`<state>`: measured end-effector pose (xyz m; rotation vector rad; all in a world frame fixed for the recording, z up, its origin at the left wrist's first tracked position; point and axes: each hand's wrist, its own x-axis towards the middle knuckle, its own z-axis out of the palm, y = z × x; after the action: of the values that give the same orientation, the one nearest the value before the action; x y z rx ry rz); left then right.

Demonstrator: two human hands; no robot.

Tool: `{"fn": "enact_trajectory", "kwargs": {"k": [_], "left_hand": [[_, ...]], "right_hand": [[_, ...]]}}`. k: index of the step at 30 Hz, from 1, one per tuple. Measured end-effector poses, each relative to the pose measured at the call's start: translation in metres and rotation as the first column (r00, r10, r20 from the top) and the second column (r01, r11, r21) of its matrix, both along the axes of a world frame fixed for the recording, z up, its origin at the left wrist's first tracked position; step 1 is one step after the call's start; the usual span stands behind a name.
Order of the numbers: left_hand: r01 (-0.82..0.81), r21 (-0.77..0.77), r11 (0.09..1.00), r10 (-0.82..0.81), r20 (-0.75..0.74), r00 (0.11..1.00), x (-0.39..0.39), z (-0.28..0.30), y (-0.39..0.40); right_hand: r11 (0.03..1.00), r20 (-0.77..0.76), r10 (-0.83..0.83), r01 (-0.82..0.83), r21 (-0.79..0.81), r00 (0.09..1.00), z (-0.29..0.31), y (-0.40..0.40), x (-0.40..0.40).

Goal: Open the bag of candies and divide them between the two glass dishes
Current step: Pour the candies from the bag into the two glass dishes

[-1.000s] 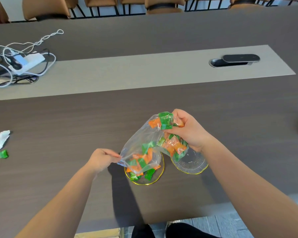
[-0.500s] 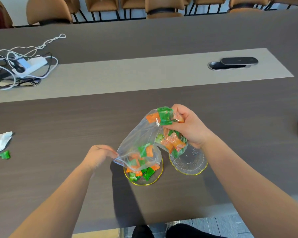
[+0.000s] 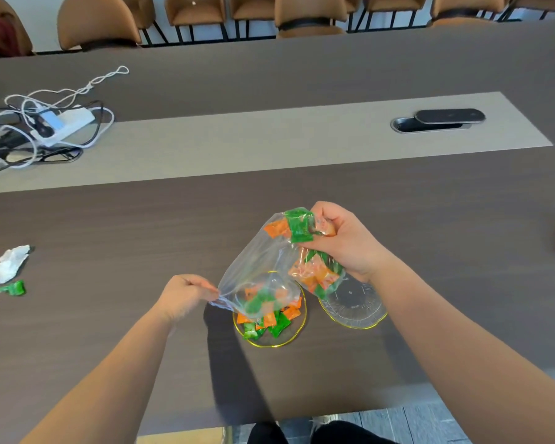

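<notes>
My bag (image 3: 257, 267) is thin, clear, glossy plastic, crinkled where I grip it. The candies (image 3: 269, 322) wear shiny foil-like wrappers; both dishes (image 3: 356, 318) are clear ribbed glass. The desk (image 3: 141, 238) looks matt, wood-grained.

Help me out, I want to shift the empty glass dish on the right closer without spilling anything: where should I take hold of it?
Pinch the right glass dish at its near-right rim, coming in from the right. It is shallow, flat on the table, and that edge is bare. The bag and the right hand hang over its far-left side, and the left dish crowds the left.
</notes>
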<state>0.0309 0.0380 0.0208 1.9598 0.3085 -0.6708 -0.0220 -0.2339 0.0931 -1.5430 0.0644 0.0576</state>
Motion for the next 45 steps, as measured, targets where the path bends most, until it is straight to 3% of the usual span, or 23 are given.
{"fn": "enact_trajectory", "kwargs": {"k": [4,11,16,25,32,39,42,45], "left_hand": [[-0.037,-0.033,0.999,0.037,0.022,0.999,0.002,0.004,-0.002],[-0.027,-0.147,0.989,0.026,-0.006,1.0,0.011,0.015,-0.02],[0.045,-0.173,0.984,-0.042,0.023,0.999,0.018,0.019,-0.055],[0.256,-0.107,0.961,-0.253,0.041,0.967,0.017,0.018,-0.127],[0.4,0.04,0.916,-0.402,0.08,0.912,0.004,-0.019,-0.158],[0.554,0.373,0.744,-0.612,0.049,0.789,0.003,-0.042,-0.163],[0.559,0.409,0.721,-0.632,0.057,0.773,0.009,-0.041,-0.166],[0.548,0.349,0.761,-0.62,0.142,0.771,0.015,-0.034,-0.175]], "right_hand": [[0.999,0.014,-0.041,0.041,-0.004,0.999,0.002,-0.005,0.0],[0.968,-0.056,-0.181,0.188,0.164,0.982,0.002,-0.033,0.001],[0.912,-0.103,-0.32,0.335,0.236,0.942,0.001,-0.064,-0.011],[0.907,-0.086,-0.369,0.379,0.183,0.926,0.012,-0.122,-0.039],[0.918,-0.128,-0.396,0.394,-0.04,0.909,-0.007,-0.15,-0.06],[0.915,-0.142,-0.333,0.282,-0.289,0.932,-0.026,-0.143,-0.053],[0.904,-0.146,-0.317,0.252,-0.345,0.937,-0.027,-0.145,-0.049],[0.895,-0.144,-0.296,0.222,-0.386,0.944,-0.026,-0.145,-0.045]]}}
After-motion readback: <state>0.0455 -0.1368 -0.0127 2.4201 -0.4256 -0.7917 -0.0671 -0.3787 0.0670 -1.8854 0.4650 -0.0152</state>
